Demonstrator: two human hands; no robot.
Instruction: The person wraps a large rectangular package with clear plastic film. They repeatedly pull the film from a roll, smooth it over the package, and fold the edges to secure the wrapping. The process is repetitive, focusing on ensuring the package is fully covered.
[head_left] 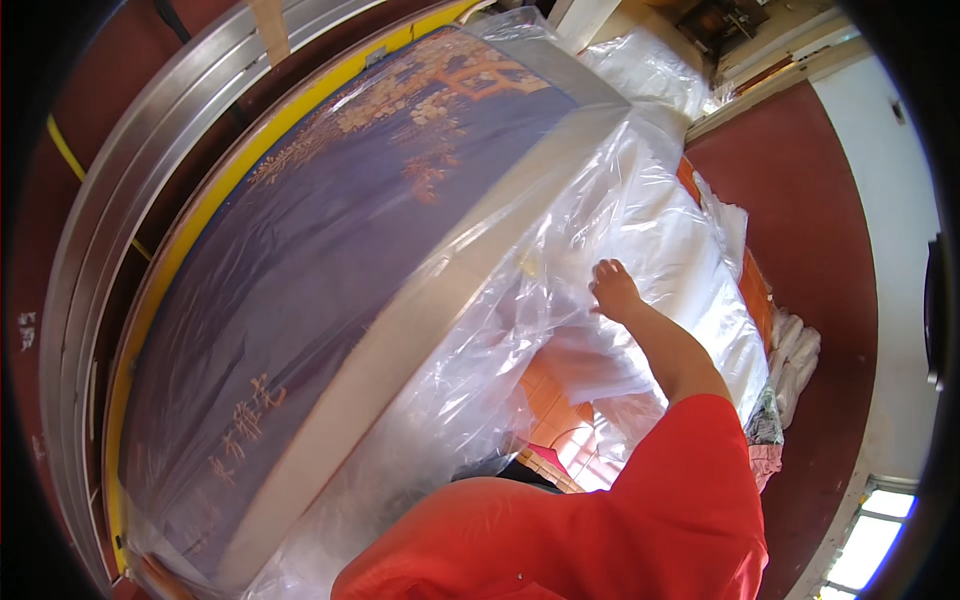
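Observation:
My right hand (615, 290) reaches forward from a red sleeve onto a clear plastic sheet (470, 340). Its fingers are bent and spread apart against the creased film. I see no fold of film clearly pinched between them. The sheet drapes over a large dark panel (300, 230) with orange blossom patterns and written characters, and over its pale border. At the lower left corner a brownish shape (158, 577) shows by the film; I cannot make out whether it is my left hand. No other part of that arm is visible.
A yellow edge (190, 235) and silver metal rails (110, 190) run along the panel's left. White plastic-covered material (690, 290) is heaped on the right, beside a dark red wall or floor surface (810, 200). Orange tile-like surface (555, 400) shows below the sheet. A bright window (868, 535) is at lower right.

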